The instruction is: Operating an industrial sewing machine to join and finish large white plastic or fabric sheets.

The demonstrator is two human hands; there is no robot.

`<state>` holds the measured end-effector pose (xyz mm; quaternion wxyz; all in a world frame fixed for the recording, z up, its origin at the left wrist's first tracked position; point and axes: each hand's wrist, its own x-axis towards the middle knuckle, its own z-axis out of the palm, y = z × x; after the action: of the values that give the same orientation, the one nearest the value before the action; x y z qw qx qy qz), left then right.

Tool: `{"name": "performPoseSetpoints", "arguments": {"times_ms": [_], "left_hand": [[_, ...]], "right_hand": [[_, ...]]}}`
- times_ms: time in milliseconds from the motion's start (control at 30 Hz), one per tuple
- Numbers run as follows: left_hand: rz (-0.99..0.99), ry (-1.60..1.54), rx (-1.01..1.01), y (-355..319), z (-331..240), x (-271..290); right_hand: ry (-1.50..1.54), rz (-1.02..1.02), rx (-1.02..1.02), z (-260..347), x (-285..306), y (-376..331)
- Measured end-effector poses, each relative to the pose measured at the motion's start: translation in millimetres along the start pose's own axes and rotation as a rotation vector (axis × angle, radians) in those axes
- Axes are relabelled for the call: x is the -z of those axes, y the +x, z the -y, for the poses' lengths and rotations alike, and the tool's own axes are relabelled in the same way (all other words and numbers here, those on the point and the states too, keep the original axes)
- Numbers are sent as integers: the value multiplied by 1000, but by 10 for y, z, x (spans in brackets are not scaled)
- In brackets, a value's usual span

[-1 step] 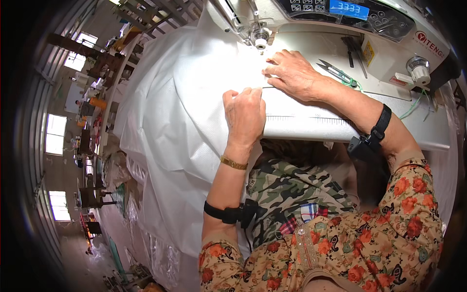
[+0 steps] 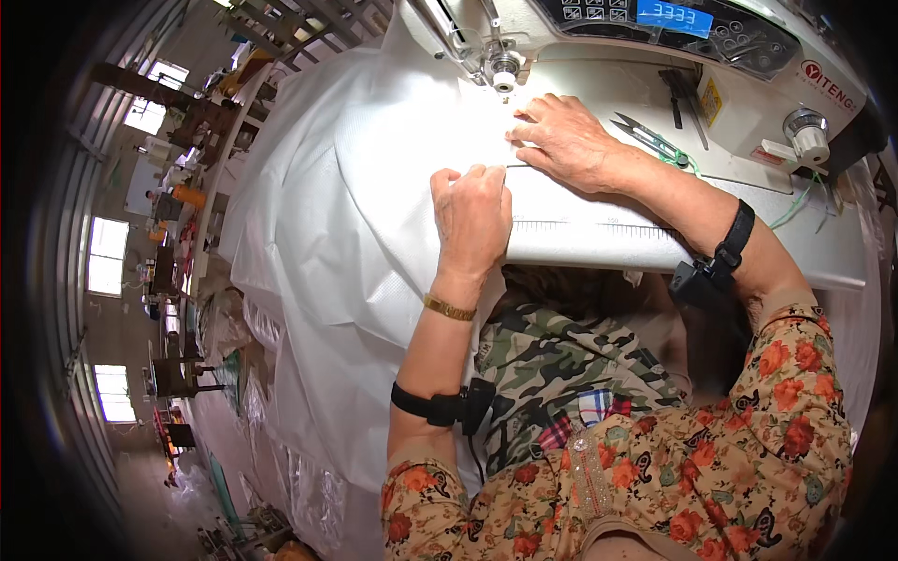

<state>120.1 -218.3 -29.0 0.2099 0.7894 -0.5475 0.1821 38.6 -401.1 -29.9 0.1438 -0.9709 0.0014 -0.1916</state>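
A wide sheet of white woven-looking fabric [image 2: 309,234] lies over the left of the sewing machine bed and hangs down beside my lap. My left hand [image 2: 470,217] is closed on its right edge near the front of the bed, fingers curled under. Further up, my right hand [image 2: 567,145] rests with bent, slightly parted fingers at the fabric's edge, just below and right of the needle area; its thumb is hard to make out. Above my right fingertips is the sewing machine head [image 2: 501,67], its lamp glare washing out the fabric there.
Thread snips [image 2: 652,140] with green thread lie right of my right hand. Behind them are a dark slim tool [image 2: 675,101] and the machine's control panel [image 2: 673,19]. A ruler scale [image 2: 599,226] runs along the bed's front. At far left stretches a cluttered workshop.
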Motion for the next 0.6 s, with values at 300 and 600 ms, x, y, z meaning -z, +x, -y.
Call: {"name": "performPoseSetpoints", "arguments": {"times_ms": [300, 600], "left_hand": [[4, -38, -51, 159, 148, -114], [-38, -36, -5, 296, 247, -242]], "right_hand": [[-62, 70, -69, 18, 20, 39], [-39, -50, -46, -44, -71, 81]]}}
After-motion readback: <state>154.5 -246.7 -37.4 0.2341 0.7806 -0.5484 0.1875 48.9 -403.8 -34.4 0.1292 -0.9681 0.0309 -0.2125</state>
